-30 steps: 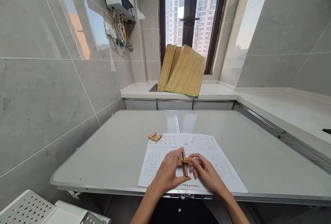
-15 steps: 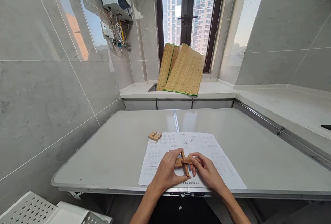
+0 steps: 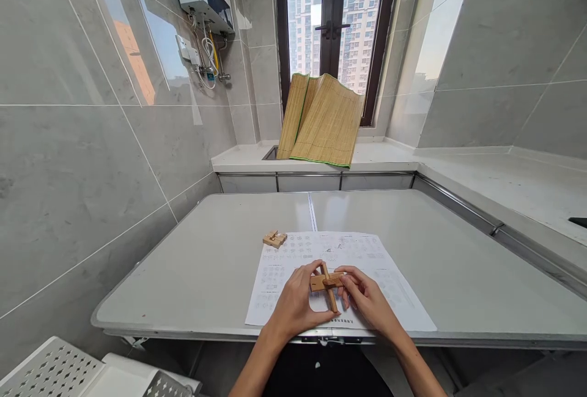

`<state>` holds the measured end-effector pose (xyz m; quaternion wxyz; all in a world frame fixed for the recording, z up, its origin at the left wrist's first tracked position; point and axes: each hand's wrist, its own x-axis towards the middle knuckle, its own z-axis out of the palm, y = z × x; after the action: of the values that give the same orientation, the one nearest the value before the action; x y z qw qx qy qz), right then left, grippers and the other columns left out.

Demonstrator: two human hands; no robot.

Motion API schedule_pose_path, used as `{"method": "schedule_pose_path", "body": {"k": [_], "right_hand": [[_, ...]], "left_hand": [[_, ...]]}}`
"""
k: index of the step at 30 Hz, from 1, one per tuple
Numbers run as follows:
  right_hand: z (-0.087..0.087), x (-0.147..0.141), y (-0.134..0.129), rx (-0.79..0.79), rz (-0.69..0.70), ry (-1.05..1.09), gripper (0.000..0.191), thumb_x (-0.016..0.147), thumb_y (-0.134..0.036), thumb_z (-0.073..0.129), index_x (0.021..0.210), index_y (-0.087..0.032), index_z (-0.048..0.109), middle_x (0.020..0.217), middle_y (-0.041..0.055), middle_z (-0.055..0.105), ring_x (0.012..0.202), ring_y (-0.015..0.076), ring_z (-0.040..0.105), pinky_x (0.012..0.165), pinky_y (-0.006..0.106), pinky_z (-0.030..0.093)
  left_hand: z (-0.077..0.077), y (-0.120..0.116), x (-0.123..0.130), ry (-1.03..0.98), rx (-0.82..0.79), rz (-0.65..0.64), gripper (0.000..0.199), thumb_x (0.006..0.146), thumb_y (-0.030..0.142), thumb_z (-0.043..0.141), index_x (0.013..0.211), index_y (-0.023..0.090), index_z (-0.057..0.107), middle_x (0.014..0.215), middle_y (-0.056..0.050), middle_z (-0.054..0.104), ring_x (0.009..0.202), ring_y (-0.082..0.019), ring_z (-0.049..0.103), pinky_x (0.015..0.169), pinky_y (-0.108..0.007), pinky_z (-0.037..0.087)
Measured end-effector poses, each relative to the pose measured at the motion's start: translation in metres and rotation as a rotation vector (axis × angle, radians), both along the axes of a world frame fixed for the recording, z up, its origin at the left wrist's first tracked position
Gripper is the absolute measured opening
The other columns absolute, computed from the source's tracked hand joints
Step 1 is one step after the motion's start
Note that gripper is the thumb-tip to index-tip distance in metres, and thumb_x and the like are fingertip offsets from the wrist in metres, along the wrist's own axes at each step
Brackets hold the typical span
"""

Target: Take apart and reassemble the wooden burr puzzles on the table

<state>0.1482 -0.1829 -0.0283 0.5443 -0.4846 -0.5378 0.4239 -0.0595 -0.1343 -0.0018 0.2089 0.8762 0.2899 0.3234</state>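
Note:
Crossed wooden pieces (image 3: 329,282) are held between both hands, over a printed paper sheet (image 3: 275,281). My left hand (image 3: 296,299) grips the long upright stick by its two ends, with thumb below and fingers above. My right hand (image 3: 367,299) pinches the right end of the crosswise pieces; some of its fingertips are hidden behind the wood. Beyond my left hand, a small cluster of joined wooden pieces (image 3: 274,238) lies at the sheet's upper left corner.
A white folding table (image 3: 183,262) carries the sheet. Behind it, a folded bamboo mat (image 3: 328,122) leans on the white counter (image 3: 389,155) by the window. A white perforated chair (image 3: 50,366) is at the lower left.
The crosswise wooden pieces have tilted slightly against the upright stick, and more of their flat face shows. Both hands keep their hold, and the camera view has shifted a little.

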Motion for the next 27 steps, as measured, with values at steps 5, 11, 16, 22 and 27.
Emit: {"method": "schedule_pose_path", "body": {"k": [5, 11, 16, 22, 27], "right_hand": [[0.002, 0.0, -0.002, 0.003, -0.01, 0.026, 0.045, 0.098, -0.064, 0.056, 0.115, -0.024, 0.067, 0.067, -0.0021, 0.064, 0.056, 0.0185, 0.061, 0.069, 0.034, 0.05], [0.001, 0.003, -0.003, 0.027, -0.102, 0.136, 0.049, 0.095, -0.066, 0.059, 0.117, -0.022, 0.065, 0.067, -0.0007, 0.064, 0.053, 0.017, 0.056, 0.058, 0.031, 0.046], [-0.009, 0.005, 0.002, 0.043, -0.371, 0.112, 0.051, 0.095, -0.067, 0.058, 0.119, -0.021, 0.063, 0.078, 0.0034, 0.07, 0.06, 0.018, 0.058, 0.06, 0.031, 0.047], [-0.018, 0.005, 0.006, -0.059, -0.495, -0.177, 0.048, 0.092, -0.068, 0.059, 0.107, -0.023, 0.064, 0.079, 0.0058, 0.077, 0.076, 0.0263, 0.071, 0.074, 0.036, 0.051], [-0.021, 0.005, 0.006, -0.09, -0.547, -0.338, 0.039, 0.094, -0.062, 0.055, 0.104, -0.025, 0.066, 0.084, 0.0067, 0.078, 0.079, 0.0299, 0.07, 0.075, 0.038, 0.048]], "left_hand": [[-0.001, 0.0, -0.001, -0.013, 0.003, 0.011, 0.1, 0.068, 0.03, 0.089, 0.15, 0.03, 0.032, 0.131, -0.008, 0.063, 0.117, -0.03, 0.064, 0.1, -0.046, 0.055], [-0.007, 0.004, -0.001, -0.022, 0.042, 0.058, 0.092, 0.069, 0.027, 0.085, 0.148, 0.029, 0.037, 0.134, -0.01, 0.063, 0.12, -0.033, 0.065, 0.102, -0.049, 0.055], [-0.01, 0.005, -0.001, -0.049, 0.042, 0.126, 0.097, 0.066, 0.036, 0.092, 0.146, 0.028, 0.038, 0.131, -0.011, 0.064, 0.117, -0.034, 0.066, 0.1, -0.051, 0.056], [-0.013, 0.004, -0.001, -0.05, -0.019, 0.178, 0.101, 0.067, 0.047, 0.092, 0.149, 0.028, 0.036, 0.124, -0.01, 0.066, 0.113, -0.033, 0.067, 0.098, -0.052, 0.055], [-0.007, 0.002, -0.004, -0.054, -0.138, 0.201, 0.087, 0.079, 0.048, 0.083, 0.148, 0.027, 0.034, 0.131, -0.012, 0.065, 0.116, -0.032, 0.066, 0.102, -0.055, 0.053]]}}
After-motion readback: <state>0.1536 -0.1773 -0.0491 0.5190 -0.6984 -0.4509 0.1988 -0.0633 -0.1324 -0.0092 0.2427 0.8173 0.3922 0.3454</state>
